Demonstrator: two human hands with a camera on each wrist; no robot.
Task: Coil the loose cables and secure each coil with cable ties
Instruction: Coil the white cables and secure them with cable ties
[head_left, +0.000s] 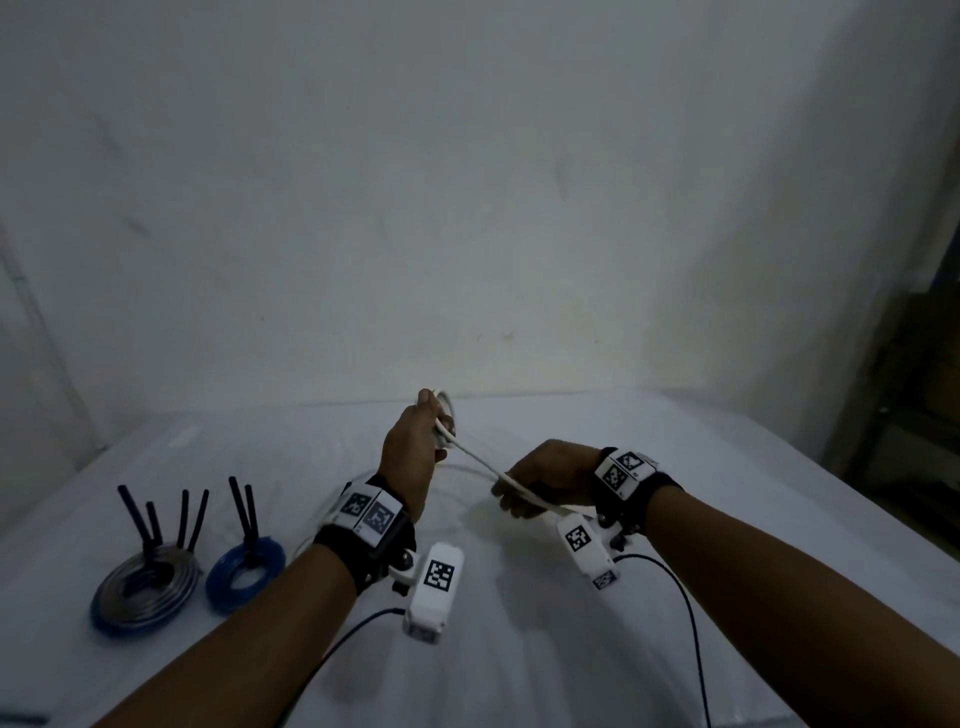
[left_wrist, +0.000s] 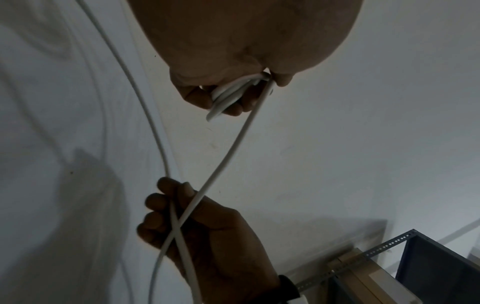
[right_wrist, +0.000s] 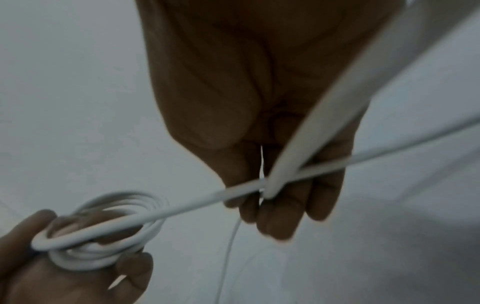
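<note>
Blue coils (head_left: 245, 576), already tied, sit at your far left on the table (head_left: 675, 519). Your left hand (head_left: 415, 447) grips the started white cable (head_left: 475, 460) coil to keep its loops together, while your right hand (head_left: 545, 480) closes around the slack, feeding the next loop.

A left hand (left_wrist: 233, 61) at twelve o'clock pinches a small coil (left_wrist: 228, 94) of white cable (left_wrist: 228, 152) between curled fingers. One taut strand runs down toward six o'clock into the right hand (left_wrist: 207, 236), whose fingers close around it where a second strand crosses. A metal shelf frame (left_wrist: 384, 248) and a cardboard box (left_wrist: 369, 281) sit at five o'clock, against a pale surface (left_wrist: 363, 144).
</note>
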